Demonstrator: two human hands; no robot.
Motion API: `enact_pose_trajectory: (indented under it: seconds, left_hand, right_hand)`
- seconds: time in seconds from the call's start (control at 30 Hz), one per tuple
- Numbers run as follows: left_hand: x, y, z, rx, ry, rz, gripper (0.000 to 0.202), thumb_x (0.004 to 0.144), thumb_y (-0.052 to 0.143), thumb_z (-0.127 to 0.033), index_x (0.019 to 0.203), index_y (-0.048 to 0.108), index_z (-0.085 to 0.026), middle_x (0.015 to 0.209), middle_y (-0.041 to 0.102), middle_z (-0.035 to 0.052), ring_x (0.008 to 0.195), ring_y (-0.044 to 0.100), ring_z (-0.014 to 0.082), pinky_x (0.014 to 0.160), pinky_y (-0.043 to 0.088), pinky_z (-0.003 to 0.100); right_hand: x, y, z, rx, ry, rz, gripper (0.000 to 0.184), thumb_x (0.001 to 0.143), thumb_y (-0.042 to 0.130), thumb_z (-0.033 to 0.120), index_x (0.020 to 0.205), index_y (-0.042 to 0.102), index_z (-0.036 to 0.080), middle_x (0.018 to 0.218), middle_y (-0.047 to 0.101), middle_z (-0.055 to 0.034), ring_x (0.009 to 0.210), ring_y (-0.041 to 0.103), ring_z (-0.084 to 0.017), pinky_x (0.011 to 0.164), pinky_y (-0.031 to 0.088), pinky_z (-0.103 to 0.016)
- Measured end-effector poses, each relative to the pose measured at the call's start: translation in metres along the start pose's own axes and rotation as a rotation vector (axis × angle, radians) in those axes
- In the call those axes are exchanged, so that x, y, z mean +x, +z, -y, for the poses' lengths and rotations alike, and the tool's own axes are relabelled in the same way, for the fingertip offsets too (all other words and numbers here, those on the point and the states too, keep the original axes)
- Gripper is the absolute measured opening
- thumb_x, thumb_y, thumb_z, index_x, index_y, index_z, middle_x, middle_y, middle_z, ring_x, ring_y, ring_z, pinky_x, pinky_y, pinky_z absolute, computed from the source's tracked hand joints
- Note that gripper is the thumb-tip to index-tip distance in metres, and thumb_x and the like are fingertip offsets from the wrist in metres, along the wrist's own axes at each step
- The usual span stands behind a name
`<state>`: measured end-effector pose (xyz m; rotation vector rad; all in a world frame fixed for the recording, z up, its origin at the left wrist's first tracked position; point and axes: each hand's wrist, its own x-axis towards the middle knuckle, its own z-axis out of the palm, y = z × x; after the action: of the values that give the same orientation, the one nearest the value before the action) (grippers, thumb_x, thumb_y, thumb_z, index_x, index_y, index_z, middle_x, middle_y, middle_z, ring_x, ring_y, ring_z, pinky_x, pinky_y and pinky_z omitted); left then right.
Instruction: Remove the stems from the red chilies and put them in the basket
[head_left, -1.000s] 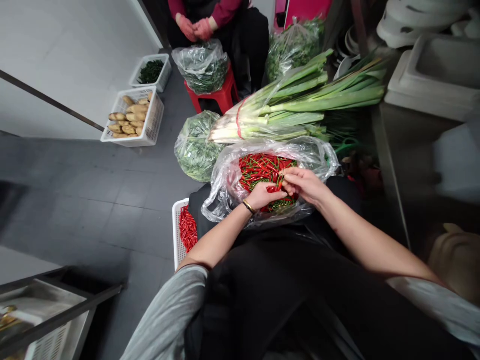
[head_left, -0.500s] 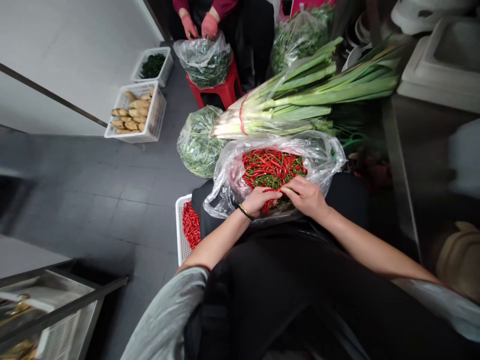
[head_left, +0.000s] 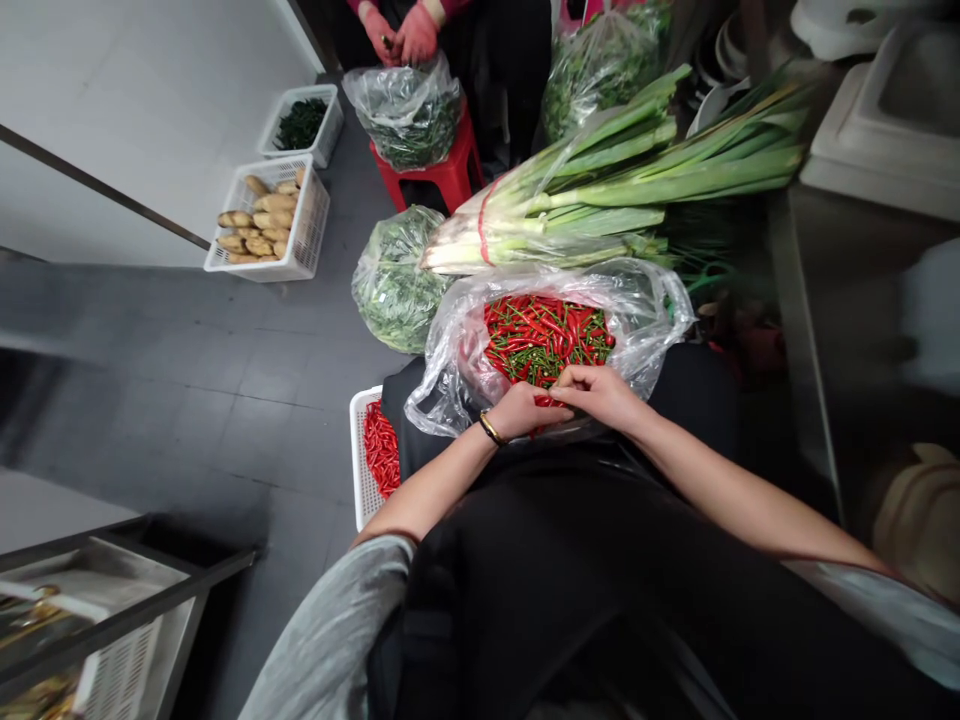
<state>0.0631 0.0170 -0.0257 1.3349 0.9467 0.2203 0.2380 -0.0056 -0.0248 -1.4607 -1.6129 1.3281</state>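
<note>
On my lap lies a clear plastic bag (head_left: 450,345), its mouth spread wide around a heap of red chili peppers (head_left: 544,330) with green stems. My left hand (head_left: 525,410) is closed on red chilies at the near edge of the heap. Against it, my right hand (head_left: 596,392) pinches with thumb and fingertips; what sits in that pinch is too small to make out. Beside my left thigh, a white basket (head_left: 358,440) holds loose red chilies (head_left: 381,450), partly hidden by my leg.
Past the bag lie large leeks (head_left: 555,205) and a bag of greens (head_left: 397,280). A co-worker's gloved hands (head_left: 409,35) are over a bag on a red stool (head_left: 469,165). A basket of pale roots (head_left: 307,250) stands left; a metal counter edge (head_left: 806,330) runs along the right.
My left hand has turned over more, hiding most of the chilies it holds. My right hand has shifted slightly, its fingertips still meeting the left. The co-worker's hands have risen a little.
</note>
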Motion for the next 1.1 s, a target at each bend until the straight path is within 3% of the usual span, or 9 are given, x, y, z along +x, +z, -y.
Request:
enact_pose_trajectory:
  seconds: [0.2,0.37,0.5,0.63,0.7,0.77,0.9,1.0,1.1]
  left_hand:
    - [-0.001,-0.002,0.002,-0.168,-0.049,0.031,0.043,0.063,0.072,-0.052,0.056,0.058,-0.012,0.048,0.048,-0.0037,0.047,0.039,0.006,0.048,0.027,0.022]
    - [-0.007,-0.008,-0.001,-0.438,-0.107,0.171,0.036,0.058,0.078,-0.041,0.056,0.06,-0.011,0.052,0.056,0.0003,0.045,0.044,0.0057,0.047,0.03,0.021]
    - [-0.012,-0.013,-0.002,-0.587,-0.109,0.301,0.03,0.058,0.075,-0.037,0.063,0.064,-0.009,0.054,0.061,0.0044,0.046,0.053,0.0107,0.046,0.039,0.023]
    - [-0.017,-0.018,0.004,-0.643,-0.072,0.361,0.036,0.06,0.073,-0.032,0.086,0.066,-0.009,0.055,0.062,0.0032,0.043,0.053,0.0117,0.041,0.036,0.021]
    - [-0.016,-0.021,0.008,-0.648,-0.047,0.304,0.037,0.059,0.075,-0.035,0.084,0.061,-0.012,0.053,0.058,0.0004,0.042,0.05,0.0103,0.04,0.034,0.02]
    - [-0.011,-0.026,0.008,-0.565,-0.02,0.148,0.037,0.062,0.074,-0.043,0.077,0.056,-0.014,0.05,0.051,-0.0032,0.04,0.045,0.0084,0.042,0.033,0.02]
    - [0.019,-0.038,-0.007,0.107,0.089,-0.352,0.022,0.073,0.071,-0.032,0.081,0.059,-0.015,0.071,0.061,0.0034,0.063,0.058,0.0135,0.064,0.044,0.025]
    - [0.047,-0.048,-0.021,0.635,0.057,-0.479,0.023,0.073,0.068,-0.015,0.095,0.063,-0.014,0.095,0.066,0.0126,0.091,0.064,0.0236,0.081,0.045,0.032]
    - [0.059,-0.057,-0.028,0.729,0.01,-0.433,0.018,0.068,0.071,-0.012,0.084,0.064,-0.015,0.086,0.066,0.01,0.09,0.064,0.0238,0.078,0.044,0.03]
  right_hand:
    - [-0.001,-0.003,0.02,-0.522,-0.315,-0.142,0.029,0.093,0.048,0.035,0.073,0.065,0.021,0.081,0.063,-0.0079,0.077,0.058,-0.019,0.072,0.044,-0.031]
    - [0.069,-0.018,0.034,-0.949,-0.057,0.051,0.035,0.09,0.053,0.044,0.105,0.071,0.018,0.105,0.067,-0.0163,0.09,0.063,-0.028,0.075,0.045,-0.037]
    - [0.137,-0.008,0.041,-0.954,0.107,0.005,0.036,0.092,0.051,0.038,0.105,0.072,0.013,0.108,0.069,-0.0198,0.097,0.063,-0.031,0.079,0.045,-0.038]
    - [0.136,-0.025,0.037,-0.676,-0.016,-0.001,0.019,0.085,0.062,0.03,0.091,0.074,0.017,0.096,0.073,-0.0108,0.088,0.065,-0.025,0.079,0.045,-0.035]
    - [0.11,-0.055,0.034,-0.406,-0.073,-0.07,0.018,0.083,0.064,0.032,0.088,0.073,0.017,0.083,0.072,-0.0061,0.073,0.063,-0.018,0.072,0.045,-0.031]
    - [0.082,-0.094,0.03,-0.237,0.022,-0.195,0.023,0.086,0.06,0.033,0.093,0.07,0.013,0.067,0.066,-0.0046,0.056,0.055,-0.013,0.061,0.043,-0.028]
    - [0.05,-0.154,0.011,-0.397,0.247,-0.578,0.029,0.088,0.057,0.028,0.099,0.069,0.005,0.078,0.068,-0.0141,0.056,0.05,-0.011,0.058,0.037,-0.028]
    - [0.047,-0.165,-0.002,-0.773,0.363,-0.466,0.038,0.089,0.055,0.032,0.106,0.069,0.001,0.096,0.068,-0.0263,0.077,0.06,-0.02,0.065,0.036,-0.033]
    - [0.045,-0.148,0.006,-0.919,0.274,-0.415,0.046,0.09,0.054,0.039,0.118,0.066,0.004,0.111,0.066,-0.0277,0.094,0.062,-0.029,0.071,0.037,-0.036]
